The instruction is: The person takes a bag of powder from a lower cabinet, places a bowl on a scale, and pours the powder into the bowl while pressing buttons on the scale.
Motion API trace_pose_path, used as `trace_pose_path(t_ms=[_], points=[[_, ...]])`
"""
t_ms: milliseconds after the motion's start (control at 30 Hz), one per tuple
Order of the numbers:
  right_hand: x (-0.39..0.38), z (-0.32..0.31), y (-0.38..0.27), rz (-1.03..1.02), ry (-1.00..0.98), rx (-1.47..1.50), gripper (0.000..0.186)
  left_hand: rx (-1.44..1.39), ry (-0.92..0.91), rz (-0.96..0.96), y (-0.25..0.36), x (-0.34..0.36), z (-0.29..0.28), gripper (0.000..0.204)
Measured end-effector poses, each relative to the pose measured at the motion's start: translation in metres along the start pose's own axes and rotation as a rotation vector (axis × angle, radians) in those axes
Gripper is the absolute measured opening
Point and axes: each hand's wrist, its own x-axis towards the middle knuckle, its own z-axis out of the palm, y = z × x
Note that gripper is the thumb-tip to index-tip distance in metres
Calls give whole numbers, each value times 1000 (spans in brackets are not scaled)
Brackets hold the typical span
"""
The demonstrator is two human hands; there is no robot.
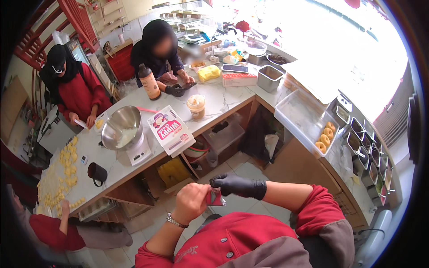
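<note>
A small red and silver foil packet (216, 197) is held in front of my chest, above the floor. My bare left hand (192, 199), with a metal band at the wrist, is closed on one side of it. Fingers pinched, my right hand (237, 186) in a black glove grips its upper edge. Much of the packet is hidden behind my fingers. Beyond my hands, on the counter (214, 96), are a white and pink carton (170, 129), a steel mixing bowl (123, 129) on a white kitchen scale (140, 154), and a cup of light-brown drink (196, 106).
Co-workers stand across the counter (156, 53) and at left (76, 85); another person (53, 230) is at lower left near dough pieces (67, 165). A black mug (97, 173) and a brown bottle (149, 82) stand there. Right: a plastic tub (297, 118) with doughnuts (325, 137), topping containers (366, 154).
</note>
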Motion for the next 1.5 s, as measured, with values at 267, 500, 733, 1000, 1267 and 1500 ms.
trace_pose_path(t_ms=[267,500,733,1000,1267,1500], points=[[-72,-1,-45,-614,-175,-1324,23,-446,-256,-314,55,8,-2,13],[-84,7,-6,-423,-105,-1286,27,-198,-100,-366,100,-21,12,22],[-68,22,40,158,-104,-233,21,202,23,-280,123,-67,25,28],[-64,32,30,-623,-334,-882,18,-14,-153,-548,119,-52,-26,17],[-45,53,20,-581,-579,-1524,23,3,-157,-564,111,-83,-7,12],[-39,62,68,-548,-66,-1114,19,-35,-18,-637,94,-102,3,9]])
